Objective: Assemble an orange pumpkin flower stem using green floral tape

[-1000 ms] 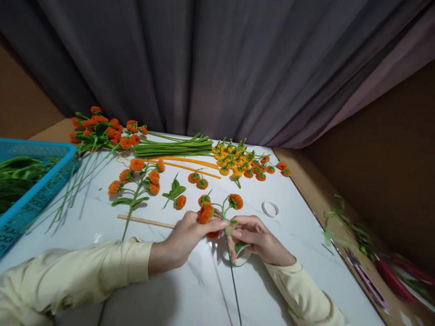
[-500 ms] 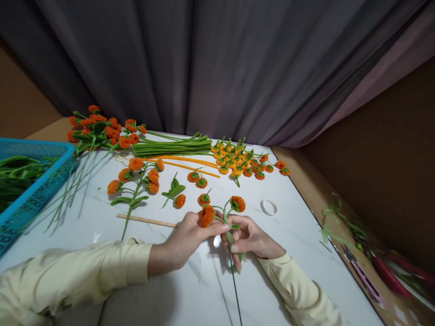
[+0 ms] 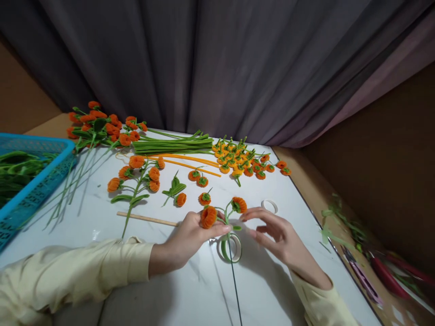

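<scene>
Left hand (image 3: 185,237) fingers pinch the light, bendable flower stem (image 3: 227,216) below its blossoms; right hand (image 3: 277,233) open, empty, near tape roll (image 3: 231,248).

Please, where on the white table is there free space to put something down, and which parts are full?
The white table is bare along its right side, between the empty tape ring and the right hand. It is also bare near the front, between the two sleeves, where only the thin stem wire crosses. The back is crowded: small orange flowers, green stems, blue basket.
</scene>
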{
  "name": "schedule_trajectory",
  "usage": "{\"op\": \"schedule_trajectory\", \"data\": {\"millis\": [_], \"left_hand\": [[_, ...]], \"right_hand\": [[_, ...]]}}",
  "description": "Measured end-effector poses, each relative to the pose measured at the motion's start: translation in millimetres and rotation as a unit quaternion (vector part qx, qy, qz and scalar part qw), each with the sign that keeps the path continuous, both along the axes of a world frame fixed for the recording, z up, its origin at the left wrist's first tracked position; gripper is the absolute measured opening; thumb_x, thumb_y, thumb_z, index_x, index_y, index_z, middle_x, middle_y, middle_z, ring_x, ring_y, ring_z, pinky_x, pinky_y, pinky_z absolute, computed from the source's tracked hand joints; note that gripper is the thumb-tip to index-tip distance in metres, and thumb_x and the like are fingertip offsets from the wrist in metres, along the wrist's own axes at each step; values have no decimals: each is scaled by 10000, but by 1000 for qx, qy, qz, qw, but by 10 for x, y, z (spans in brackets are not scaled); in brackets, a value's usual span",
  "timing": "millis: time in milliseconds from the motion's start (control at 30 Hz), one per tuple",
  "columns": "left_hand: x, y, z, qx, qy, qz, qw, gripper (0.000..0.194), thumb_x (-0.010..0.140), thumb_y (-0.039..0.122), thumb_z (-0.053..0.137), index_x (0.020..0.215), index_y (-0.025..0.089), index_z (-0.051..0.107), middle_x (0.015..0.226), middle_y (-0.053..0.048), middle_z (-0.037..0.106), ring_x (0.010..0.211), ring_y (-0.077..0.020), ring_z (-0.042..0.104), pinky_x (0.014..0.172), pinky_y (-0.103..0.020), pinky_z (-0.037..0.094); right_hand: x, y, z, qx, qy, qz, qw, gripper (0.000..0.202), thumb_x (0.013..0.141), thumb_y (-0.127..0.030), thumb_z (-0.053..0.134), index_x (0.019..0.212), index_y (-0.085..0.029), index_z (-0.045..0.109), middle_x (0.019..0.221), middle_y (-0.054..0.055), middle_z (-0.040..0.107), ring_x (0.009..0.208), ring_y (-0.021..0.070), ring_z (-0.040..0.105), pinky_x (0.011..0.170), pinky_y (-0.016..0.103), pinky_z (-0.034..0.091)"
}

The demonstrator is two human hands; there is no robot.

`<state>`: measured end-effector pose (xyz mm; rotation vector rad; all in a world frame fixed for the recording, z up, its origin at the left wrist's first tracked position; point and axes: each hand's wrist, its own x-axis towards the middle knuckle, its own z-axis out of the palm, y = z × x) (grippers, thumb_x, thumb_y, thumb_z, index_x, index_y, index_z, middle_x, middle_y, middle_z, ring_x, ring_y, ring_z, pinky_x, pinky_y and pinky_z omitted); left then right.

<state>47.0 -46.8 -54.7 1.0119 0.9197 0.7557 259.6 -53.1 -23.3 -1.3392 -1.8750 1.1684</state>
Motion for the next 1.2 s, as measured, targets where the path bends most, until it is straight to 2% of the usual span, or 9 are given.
{"op": "schedule_trajectory", "data": {"millis": [100,233,400,633,767,867,967,1067,1200], "left_hand": [[2,-8,-7,5,10,5,1000,277,716,413,696,770,143,664,748,-15,620,750,-159,527,746,-276,387],[12,-17,21,3,-19,-2,1000,258,731,388,683,774,134,663,770,-25,628,769,-166,539,757,-280,397],[17,-12,45,4,-40,-2,999,224,739,352,680,740,131,648,755,-20,617,754,-152,532,747,-270,410],[17,-1,36,16,-36,-6,999,225,754,347,663,713,128,627,726,-21,593,719,-142,527,716,-256,420],[20,-4,55,26,-28,-5,999,237,754,351,662,693,125,628,686,-25,606,672,-139,539,685,-253,425],[23,-11,90,19,-46,-22,999,257,760,371,652,679,127,633,633,-31,624,611,-149,558,641,-268,436],[25,-17,113,17,-72,-46,996,288,777,392,628,660,129,634,587,-37,629,580,-161,569,645,-290,444],[24,-19,97,12,-61,-27,998,246,751,370,663,715,127,650,655,-36,650,622,-158,571,685,-289,438],[13,-18,62,17,-23,-9,1000,223,718,337,700,689,126,635,669,-16,617,663,-136,529,677,-254,410]], "right_hand": [[-102,-167,-85,23,-36,15,999,230,828,-307,595,1029,-194,577,1080,102,596,898,199,592,615,261,520],[-281,-243,-234,134,-107,42,984,298,790,-321,655,1039,-180,575,996,102,615,922,229,560,754,346,498],[-360,-107,-272,154,-111,81,979,80,806,-246,627,845,-176,625,807,63,601,801,197,548,690,300,471],[-357,-12,-203,41,-84,122,988,48,798,-158,574,790,-160,621,737,15,572,597,107,478,552,212,401],[-303,19,-163,-72,-2,159,985,65,801,-212,582,806,-147,589,804,24,588,658,109,526,571,200,426],[-224,62,-176,-196,119,195,954,265,762,-292,655,964,-155,554,883,43,597,751,135,586,587,209,465],[-159,98,-228,-288,243,211,902,467,729,-391,699,1090,-176,495,912,58,629,615,107,597,507,202,452],[-151,111,-269,-291,272,182,899,427,746,-428,686,1034,-150,539,772,41,660,431,56,506,401,162,377],[-205,96,-241,-224,196,134,945,252,772,-358,676,806,-113,628,595,15,645,344,24,356,322,138,268]]}}
